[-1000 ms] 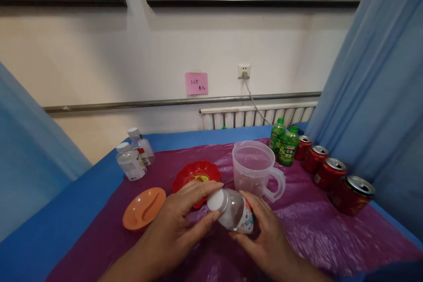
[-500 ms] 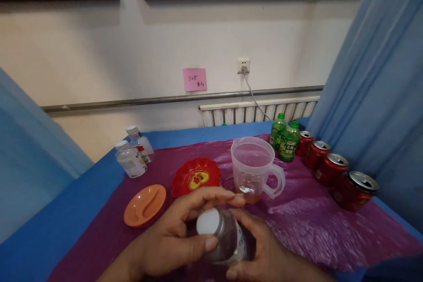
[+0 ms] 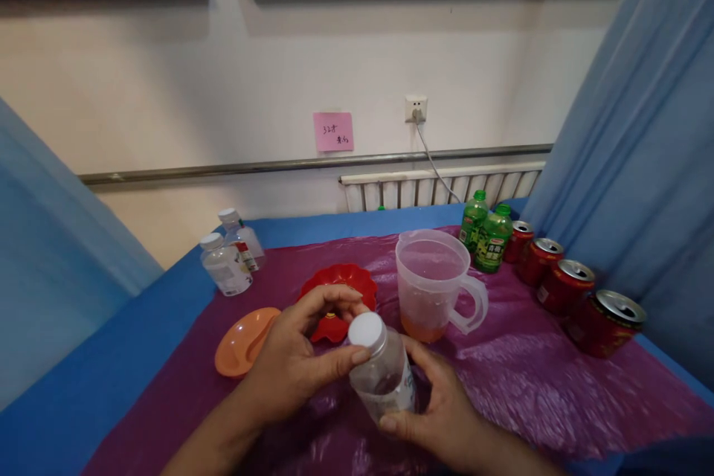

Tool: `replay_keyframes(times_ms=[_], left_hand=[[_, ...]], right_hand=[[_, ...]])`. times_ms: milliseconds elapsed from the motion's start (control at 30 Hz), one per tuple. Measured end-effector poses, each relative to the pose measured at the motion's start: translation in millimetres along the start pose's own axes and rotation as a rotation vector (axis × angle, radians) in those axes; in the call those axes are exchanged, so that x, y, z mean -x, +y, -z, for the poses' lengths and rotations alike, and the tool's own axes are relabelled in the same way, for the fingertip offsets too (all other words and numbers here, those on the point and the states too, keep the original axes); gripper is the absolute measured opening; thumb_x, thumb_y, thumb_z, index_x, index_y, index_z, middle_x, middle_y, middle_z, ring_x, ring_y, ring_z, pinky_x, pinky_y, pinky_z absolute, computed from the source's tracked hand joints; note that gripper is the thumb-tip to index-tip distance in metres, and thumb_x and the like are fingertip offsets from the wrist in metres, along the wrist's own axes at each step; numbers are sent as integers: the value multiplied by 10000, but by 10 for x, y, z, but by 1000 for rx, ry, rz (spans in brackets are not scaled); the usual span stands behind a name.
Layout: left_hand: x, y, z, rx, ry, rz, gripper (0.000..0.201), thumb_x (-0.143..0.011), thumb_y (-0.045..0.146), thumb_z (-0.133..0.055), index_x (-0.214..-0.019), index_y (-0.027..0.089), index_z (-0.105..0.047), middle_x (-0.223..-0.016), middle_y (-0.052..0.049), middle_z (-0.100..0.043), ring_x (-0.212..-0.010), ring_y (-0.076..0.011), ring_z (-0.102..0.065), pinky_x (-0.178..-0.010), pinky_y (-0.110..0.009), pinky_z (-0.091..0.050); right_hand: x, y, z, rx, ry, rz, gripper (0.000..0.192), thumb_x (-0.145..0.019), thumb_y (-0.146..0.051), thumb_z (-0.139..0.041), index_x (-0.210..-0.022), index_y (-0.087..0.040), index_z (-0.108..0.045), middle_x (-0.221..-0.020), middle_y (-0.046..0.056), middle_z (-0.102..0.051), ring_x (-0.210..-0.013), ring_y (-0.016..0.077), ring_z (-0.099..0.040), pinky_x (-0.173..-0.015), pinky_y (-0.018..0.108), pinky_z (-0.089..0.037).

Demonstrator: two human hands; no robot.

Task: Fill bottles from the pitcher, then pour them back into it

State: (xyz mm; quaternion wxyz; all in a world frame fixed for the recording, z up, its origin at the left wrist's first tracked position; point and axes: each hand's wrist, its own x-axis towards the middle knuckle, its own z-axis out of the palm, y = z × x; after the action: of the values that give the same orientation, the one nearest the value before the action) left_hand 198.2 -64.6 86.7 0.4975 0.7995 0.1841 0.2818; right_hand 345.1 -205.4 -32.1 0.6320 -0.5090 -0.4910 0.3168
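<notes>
A clear plastic bottle (image 3: 384, 383) with a label and a white cap (image 3: 367, 330) tilts to the left in front of me. My right hand (image 3: 446, 409) is wrapped round its body from the right. My left hand (image 3: 293, 364) has its thumb at the near side of the cap and its fingers curled round the far side. Just beyond stand a red scalloped plate (image 3: 362, 281), partly hidden by my left hand, and a translucent measuring jug (image 3: 427, 297) with a little amber liquid at the bottom.
An orange divided dish (image 3: 237, 342) lies left, with two capped clear bottles (image 3: 227, 271) behind it. Two green bottles (image 3: 491, 242) and a row of red cans (image 3: 602, 327) line the right side. Purple sheeting (image 3: 518, 379) covers part of the blue table.
Both hands have risen slightly with the bottle, which shows more of its body now. My left fingers have drawn in from stretched above the cap to curl round it.
</notes>
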Motion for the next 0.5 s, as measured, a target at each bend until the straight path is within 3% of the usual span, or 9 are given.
replay_keyframes(times_ms=[167,233,300,400,500], left_hand=[[165,-175,46,84,-163,110,891,-616,400,-922,-1412,291,-537,-1399,-118,-609,-1283,-325,-574,-1099,-483,-452],[285,-255,21,96,-234,163,923,-615,431,-915,-1437,283,-522,-1440,-124,-583,-1319,-352,-547,-1119,-522,-424],[403,-322,-1,107,-234,199,828,-668,443,-875,-1408,260,-553,-1392,-129,-622,-1273,-351,-588,-1086,-522,-459],[527,-388,126,50,-56,231,780,-676,440,-860,-1366,232,-564,-1326,-131,-666,-1209,-335,-635,-1035,-475,-510],[539,-445,604,-154,273,269,708,-713,473,-817,-1318,213,-555,-1268,-120,-689,-1124,-313,-677,-949,-417,-558]], right_hand=[[0,-36,-21,-104,-64,-10,757,-693,-396,-825,-1383,-298,-529,-1365,80,-629,-1250,313,-593,-1070,490,-458],[-9,-22,-51,-130,-105,-40,787,-703,-439,-831,-1402,-312,-492,-1364,77,-625,-1252,304,-588,-1066,477,-459],[-21,26,-108,-143,-157,-64,794,-714,-484,-829,-1401,-301,-476,-1344,89,-628,-1231,297,-596,-1053,467,-466],[-12,135,-189,-130,-202,-74,887,-719,-549,-820,-1455,-272,-410,-1390,128,-583,-1268,305,-567,-1068,474,-449],[62,229,-177,2,-235,-127,791,-827,-536,-732,-1491,-281,-386,-1359,129,-595,-1259,286,-572,-1065,473,-449]])
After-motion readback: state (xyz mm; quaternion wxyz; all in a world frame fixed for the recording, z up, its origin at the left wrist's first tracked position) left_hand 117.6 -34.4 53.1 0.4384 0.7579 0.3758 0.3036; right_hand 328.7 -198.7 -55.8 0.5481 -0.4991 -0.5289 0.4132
